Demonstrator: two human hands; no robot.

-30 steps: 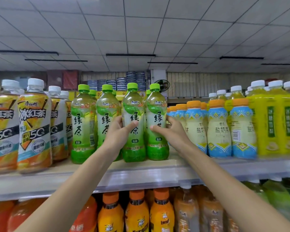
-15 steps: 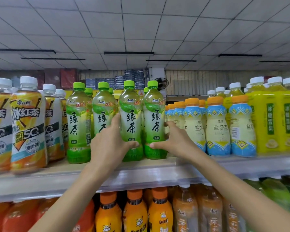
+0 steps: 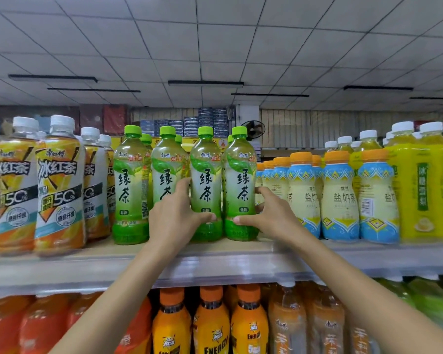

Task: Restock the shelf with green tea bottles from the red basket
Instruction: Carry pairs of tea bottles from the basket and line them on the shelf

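Several green tea bottles with green caps stand upright in a row on the upper shelf [image 3: 215,261]. My left hand [image 3: 175,215] wraps the lower part of the third green tea bottle [image 3: 206,175], thumb across its front. My right hand [image 3: 269,215] grips the fourth green tea bottle [image 3: 241,175] at the right end of the row, thumb on its front. Both held bottles rest on the shelf. Two more green tea bottles [image 3: 131,185] stand to the left, one partly behind my left hand. More green caps show behind. The red basket is out of view.
Iced red tea bottles [image 3: 59,185] with white caps fill the shelf's left. Blue-and-cream bottles [image 3: 339,195] with orange caps stand close to the right of my right hand, then yellow bottles [image 3: 425,185]. The lower shelf holds orange bottles [image 3: 211,325].
Both hands slid down from the bottles' middles to their lower parts. The two held bottles stand straighter and tighter together in line with the row.
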